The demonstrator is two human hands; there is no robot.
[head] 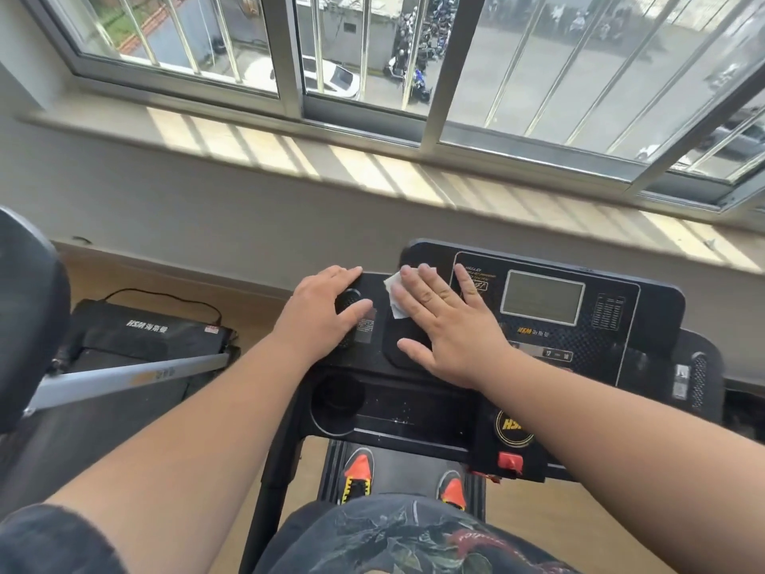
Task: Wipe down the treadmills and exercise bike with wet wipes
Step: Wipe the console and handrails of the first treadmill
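I stand on a black treadmill, facing its console (579,325), which has a grey screen at its centre. My right hand (447,325) lies flat with spread fingers on the console's left part and presses a white wet wipe (393,294) against it; the wipe shows past my fingertips. My left hand (327,316) rests on the console's left end, fingers loosely bent over a round speaker grille, holding nothing.
A second black treadmill (136,337) stands folded low on the left, with a silver rail (124,379) and a black padded part (25,316) at the left edge. A sunlit window sill (372,176) and barred window lie ahead. A cup holder (337,401) and red safety key (510,461) sit below.
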